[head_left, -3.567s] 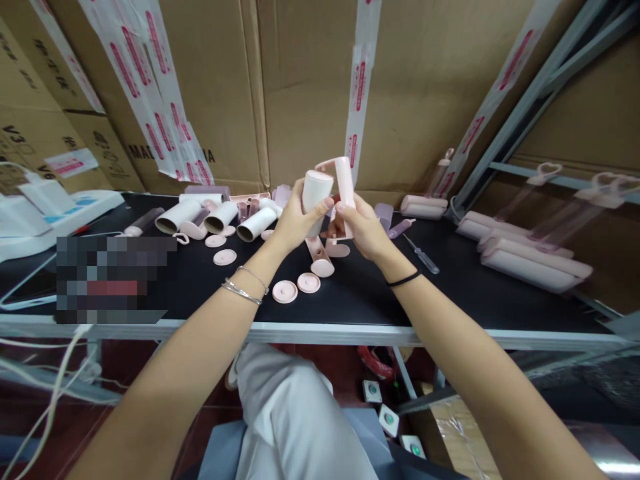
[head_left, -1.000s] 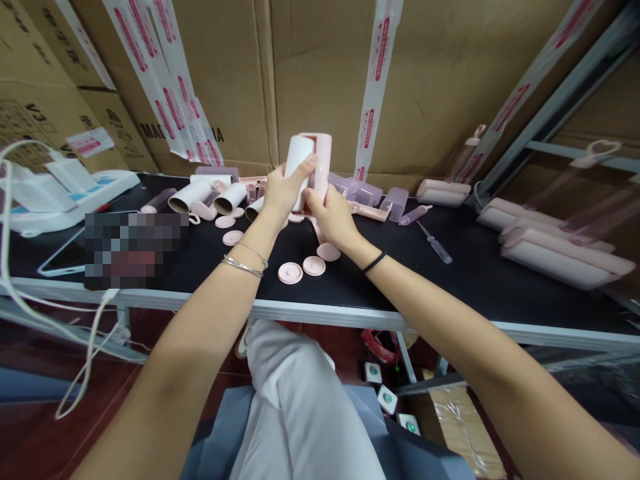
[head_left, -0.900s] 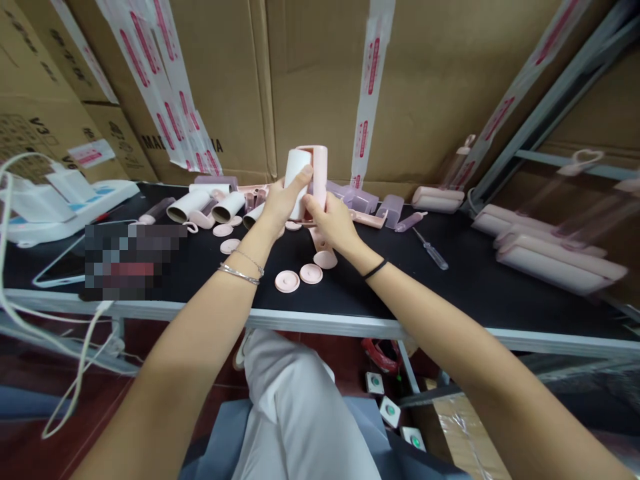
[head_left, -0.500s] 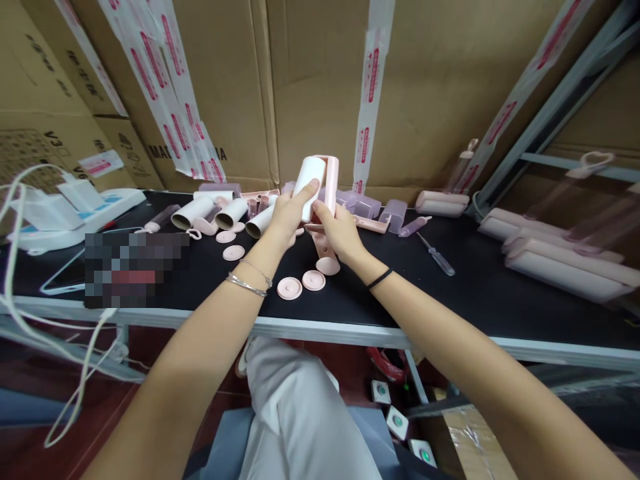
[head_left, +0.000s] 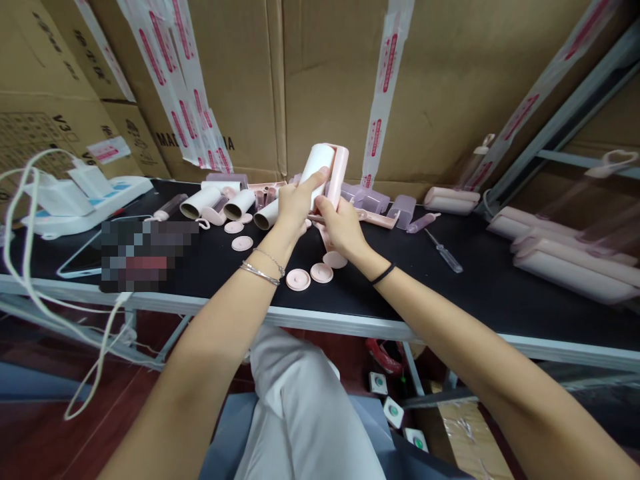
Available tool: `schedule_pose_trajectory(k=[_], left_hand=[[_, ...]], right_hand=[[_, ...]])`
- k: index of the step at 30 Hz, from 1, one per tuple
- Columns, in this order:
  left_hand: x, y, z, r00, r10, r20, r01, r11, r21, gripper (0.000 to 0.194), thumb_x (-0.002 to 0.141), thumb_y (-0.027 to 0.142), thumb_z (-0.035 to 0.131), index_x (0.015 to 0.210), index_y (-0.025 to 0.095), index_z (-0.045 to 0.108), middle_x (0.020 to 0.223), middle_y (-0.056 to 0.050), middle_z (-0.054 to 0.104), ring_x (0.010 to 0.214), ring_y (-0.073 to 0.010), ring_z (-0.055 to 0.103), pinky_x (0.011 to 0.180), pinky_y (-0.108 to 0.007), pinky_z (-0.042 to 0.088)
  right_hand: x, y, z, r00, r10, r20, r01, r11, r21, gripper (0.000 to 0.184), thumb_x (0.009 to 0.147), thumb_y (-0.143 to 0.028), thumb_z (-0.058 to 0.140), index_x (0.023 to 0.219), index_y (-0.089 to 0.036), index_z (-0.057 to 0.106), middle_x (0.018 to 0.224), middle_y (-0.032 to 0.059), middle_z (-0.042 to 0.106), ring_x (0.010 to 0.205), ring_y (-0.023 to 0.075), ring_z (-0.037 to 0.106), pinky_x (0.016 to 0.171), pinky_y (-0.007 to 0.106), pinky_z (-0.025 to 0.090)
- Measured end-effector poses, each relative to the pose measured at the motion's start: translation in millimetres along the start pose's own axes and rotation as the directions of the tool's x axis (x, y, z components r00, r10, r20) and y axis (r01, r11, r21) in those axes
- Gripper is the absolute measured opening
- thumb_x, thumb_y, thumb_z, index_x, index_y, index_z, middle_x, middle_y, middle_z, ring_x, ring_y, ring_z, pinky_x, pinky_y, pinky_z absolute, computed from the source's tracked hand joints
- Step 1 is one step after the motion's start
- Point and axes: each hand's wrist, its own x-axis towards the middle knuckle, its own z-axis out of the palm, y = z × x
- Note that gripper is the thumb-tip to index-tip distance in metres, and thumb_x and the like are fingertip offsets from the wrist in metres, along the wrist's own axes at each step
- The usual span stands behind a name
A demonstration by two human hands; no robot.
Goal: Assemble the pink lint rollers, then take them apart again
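One smooth white roll (head_left: 318, 159) tilts beside a pink holder (head_left: 339, 172) above the bench (head_left: 480, 293). Left fingers (head_left: 316, 179) wrap the roll, thumb across its front; right fingers (head_left: 327, 207) clasp the holder's lower end.

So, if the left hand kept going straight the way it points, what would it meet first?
Probably the pink holder, gripped by the right hand, just beyond the white roll in its grasp; depth there is hard to judge.
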Motion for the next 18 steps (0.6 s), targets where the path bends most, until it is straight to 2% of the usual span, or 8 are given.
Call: schedule_pose_trajectory(k=[5, 7, 10, 13, 18], left_hand=[[2, -4, -3.2, 0.998, 0.043, 0.053, -0.045, 0.999, 0.031, 0.03, 0.074, 0.039, 0.075, 0.073, 0.013, 0.061, 0.064, 0.0, 0.058, 0.06, -0.0117, 0.056, 0.061, -0.027, 0.049], [4, -8, -6.6, 0.991, 0.053, 0.124, -0.059, 0.997, 0.049, 0.033, 0.075, 0.045, 0.075, 0.079, 0.014, 0.063, 0.065, 0.0, 0.059, 0.066, -0.0142, 0.061, 0.066, -0.028, 0.051], [8, -14, -11.1, 0.974, 0.006, 0.225, -0.023, 0.997, 0.076, 0.042, 0.074, 0.052, 0.074, 0.09, 0.015, 0.064, 0.069, -0.003, 0.062, 0.077, -0.0199, 0.067, 0.072, -0.031, 0.053], [10, -16, -12.3, 0.954, -0.031, 0.299, 0.002, 0.995, 0.096, 0.043, 0.076, 0.055, 0.072, 0.093, 0.015, 0.063, 0.071, -0.004, 0.064, 0.077, -0.0212, 0.068, 0.07, -0.031, 0.053], [4, -14, -8.6, 0.947, -0.045, 0.319, 0.019, 0.996, 0.085, 0.043, 0.078, 0.057, 0.068, 0.093, 0.017, 0.062, 0.069, -0.003, 0.064, 0.071, -0.0194, 0.068, 0.063, -0.028, 0.052]], right_hand=[[-1, -2, 0, 1.0, -0.025, 0.006, 0.026, 0.996, -0.084, 0.039, 0.087, -0.057, 0.048, 0.082, -0.019, 0.056, 0.082, 0.0028, 0.061, 0.08, 0.0177, 0.059, 0.08, 0.034, 0.047], [-2, -1, -4, 0.998, -0.054, 0.018, 0.056, 0.989, -0.14, 0.043, 0.089, -0.06, 0.044, 0.086, -0.019, 0.055, 0.086, 0.0043, 0.062, 0.084, 0.019, 0.059, 0.083, 0.035, 0.046], [-3, 3, -13, 0.987, -0.137, 0.083, 0.152, 0.963, -0.222, 0.052, 0.092, -0.066, 0.032, 0.09, -0.02, 0.055, 0.091, 0.0066, 0.062, 0.089, 0.0198, 0.058, 0.088, 0.036, 0.045], [-3, 5, -23, 0.975, -0.193, 0.114, 0.218, 0.933, -0.285, 0.062, 0.092, -0.071, 0.022, 0.094, -0.019, 0.055, 0.095, 0.0092, 0.062, 0.091, 0.0211, 0.057, 0.089, 0.037, 0.045], [-5, 1, -27, 0.975, -0.207, 0.079, 0.219, 0.949, -0.226, 0.067, 0.087, -0.077, 0.024, 0.098, -0.02, 0.056, 0.097, 0.0093, 0.061, 0.094, 0.0219, 0.056, 0.089, 0.036, 0.043]])
